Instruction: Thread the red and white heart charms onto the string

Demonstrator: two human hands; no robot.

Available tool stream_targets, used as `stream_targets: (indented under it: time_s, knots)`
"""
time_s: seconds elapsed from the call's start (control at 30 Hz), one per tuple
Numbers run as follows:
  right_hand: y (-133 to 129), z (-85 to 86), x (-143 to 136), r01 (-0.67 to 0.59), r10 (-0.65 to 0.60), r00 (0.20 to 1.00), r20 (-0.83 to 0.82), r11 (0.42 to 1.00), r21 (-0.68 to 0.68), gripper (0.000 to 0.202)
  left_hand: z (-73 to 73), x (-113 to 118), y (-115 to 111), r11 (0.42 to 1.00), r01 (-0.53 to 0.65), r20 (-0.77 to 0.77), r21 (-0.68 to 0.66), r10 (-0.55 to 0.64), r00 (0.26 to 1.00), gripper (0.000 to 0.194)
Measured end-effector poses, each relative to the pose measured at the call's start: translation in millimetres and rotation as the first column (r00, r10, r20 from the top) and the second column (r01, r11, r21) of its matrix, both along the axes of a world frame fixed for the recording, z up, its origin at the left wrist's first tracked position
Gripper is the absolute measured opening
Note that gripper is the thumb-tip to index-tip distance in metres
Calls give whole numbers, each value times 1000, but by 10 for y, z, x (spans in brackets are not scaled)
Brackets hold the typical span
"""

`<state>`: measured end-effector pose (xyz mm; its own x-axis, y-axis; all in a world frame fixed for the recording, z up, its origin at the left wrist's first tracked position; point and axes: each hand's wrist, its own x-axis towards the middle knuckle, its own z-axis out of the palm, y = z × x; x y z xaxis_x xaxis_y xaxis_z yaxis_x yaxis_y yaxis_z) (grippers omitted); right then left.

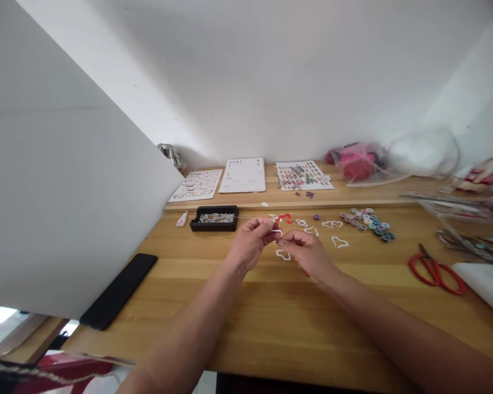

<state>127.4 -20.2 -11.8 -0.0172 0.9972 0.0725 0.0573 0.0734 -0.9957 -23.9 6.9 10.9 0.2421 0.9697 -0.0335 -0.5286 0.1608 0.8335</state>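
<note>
Above the middle of the table, my left hand (252, 239) pinches a small white curved outline piece (276, 231) between thumb and fingers. My right hand (308, 253) is closed in a pinch at the lower right end of this piece; what its fingertips grip is too small to make out. Just beyond the fingers shows a red strand (285, 218), and a thin wire-like line runs out to the left of my left hand. Similar white outline shapes lie around: one (283, 255) below the hands, another (340, 242) to the right.
A black tray (194, 224) of small metallic bits stands left, near a small white bottle (182, 219). Thread spools (367, 221) cluster at right, beyond red-handled scissors (435, 271). A black phone-like slab (119, 291) lies left. Printed sheets (242, 175) rest on the raised back ledge.
</note>
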Motion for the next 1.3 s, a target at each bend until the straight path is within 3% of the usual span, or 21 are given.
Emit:
stream_targets:
  time_s: [0.13, 0.27, 0.33, 0.4, 0.5, 0.57, 0.73, 0.93, 1.1, 1.3]
  knots:
    - [-53, -60, 64, -23, 3, 985, 173, 993, 113, 20, -18, -22, -40, 999, 26, -2, -43, -26, 1000, 31]
    - [-111, -90, 117, -27, -11, 957, 288, 992, 126, 17, -20, -55, 9, 997, 57, -19, -60, -58, 998, 30]
    - [-135, -66, 139, 8, -46, 953, 300, 992, 127, 10, -7, -79, 60, 995, 82, -22, -56, -83, 996, 30]
    - [-146, -19, 152, 111, -151, 945, 290, 982, 151, 21, 9, -99, 117, 993, 109, -23, -53, -110, 994, 29]
    - [-136, 89, 126, 280, -317, 930, 184, 939, 202, 39, 32, -107, 191, 988, 142, -27, -58, -144, 989, 29]
    - [-120, 181, 62, 316, -338, 939, 60, 921, 228, 43, 43, -100, 223, 985, 160, -29, -67, -163, 986, 29]
    - [-71, 359, -198, 249, -237, 966, -100, 958, 143, 46, 75, -105, 234, 974, 209, -3, -82, -210, 978, 27]
    - [-14, 336, -335, 244, -210, 927, -312, 967, 75, 48, 95, -166, 149, 974, 205, 40, -100, -202, 979, 28]
    - [-51, 340, -348, 186, -177, 937, -302, 983, 0, 55, 63, -165, 49, 979, 156, 28, -132, -154, 988, 32]
    - [-108, 344, -352, 130, -141, 941, -307, 990, -55, 33, 34, -157, -46, 981, 142, 29, -134, -139, 990, 33]
